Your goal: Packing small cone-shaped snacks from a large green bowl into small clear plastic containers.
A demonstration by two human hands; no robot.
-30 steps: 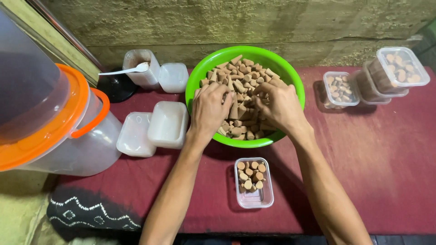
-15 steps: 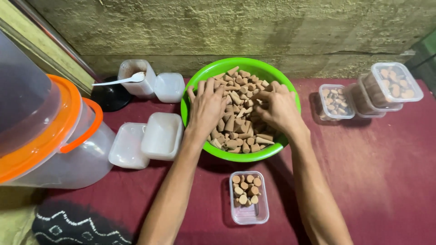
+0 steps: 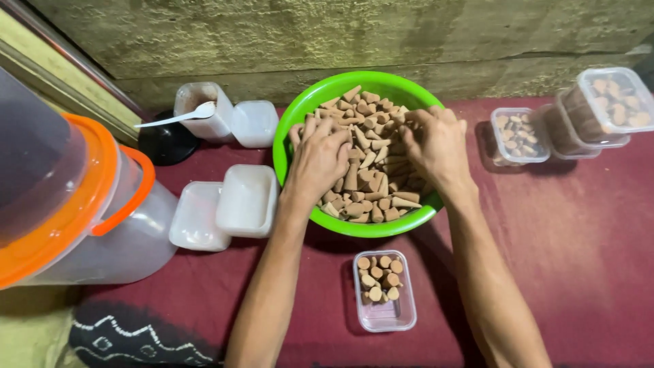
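Both hands down in a big green bowl (image 3: 294, 129) full of little brown cones (image 3: 368, 174).

Left hand (image 3: 320, 160) flat on top of the cones, palm down. Fingers (image 3: 315, 129) a little apart, pointing to the far side of the bowl. Cones right under those fingers, touching them, and more cones just past the fingertips. Cannot tell if any cone is pinched, as the underside is hidden.

Right hand (image 3: 436, 143) on the cones too, at the right side of the bowl. Fingers (image 3: 409, 123) curled in and close together, tips pushed down among the cones. Cones touching the fingertips, with most of the heap to the left of them, between the two hands. Cannot tell if any cone is held inside the curl.

Bowl rim just beyond both sets of fingertips, and again close behind both wrists.

Small clear box (image 3: 383, 289) near the person, well behind the fingers, between the two forearms. About half full of cones standing on end, at its far end.

To the left of the left fingers, two white lidded boxes (image 3: 225, 204) side by side, near the bowl. Farther out on that side, a big clear jug with an orange rim (image 3: 82, 197). Beyond it, a cup with a white spoon (image 3: 180, 116).

To the right of the right fingers, well apart, more small boxes of cones (image 3: 521, 136).

All on a dark red cloth (image 3: 586, 245).
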